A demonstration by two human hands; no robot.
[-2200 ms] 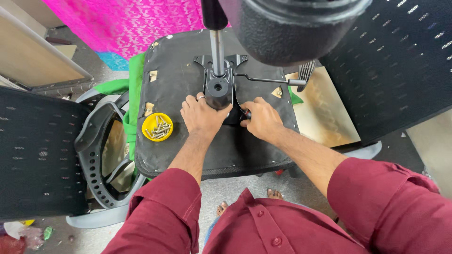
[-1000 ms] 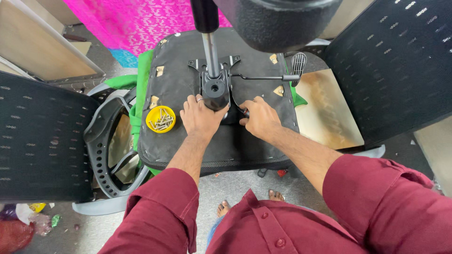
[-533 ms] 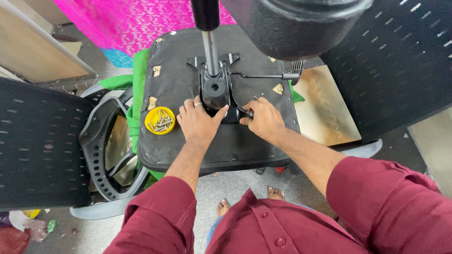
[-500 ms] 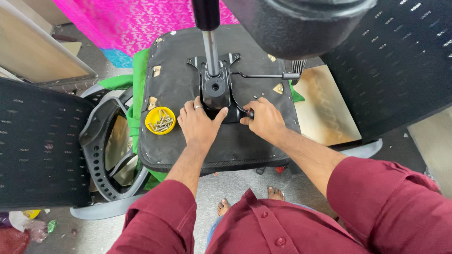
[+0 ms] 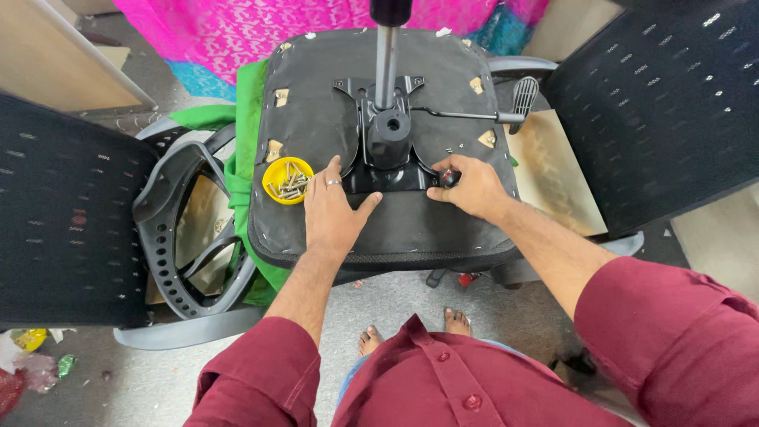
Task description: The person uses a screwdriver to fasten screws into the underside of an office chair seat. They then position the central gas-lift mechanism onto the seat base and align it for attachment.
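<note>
An upturned black office chair seat lies in front of me with its black metal mechanism plate and a steel gas-lift column standing up from it. My left hand rests flat on the seat, fingers spread, touching the plate's near left corner. My right hand is closed around a small dark tool with a red part at the plate's near right corner. A yellow bowl of screws sits on the seat just left of my left hand.
A lever with a black paddle handle sticks out to the right of the mechanism. Black mesh chair backs stand at the left and right. A grey plastic frame and green cloth lie at the left. My bare feet are below.
My left hand has slid down off the mechanism and now lies flat on the seat. The camera has pulled back, and the dark round object at the top has left the view.
</note>
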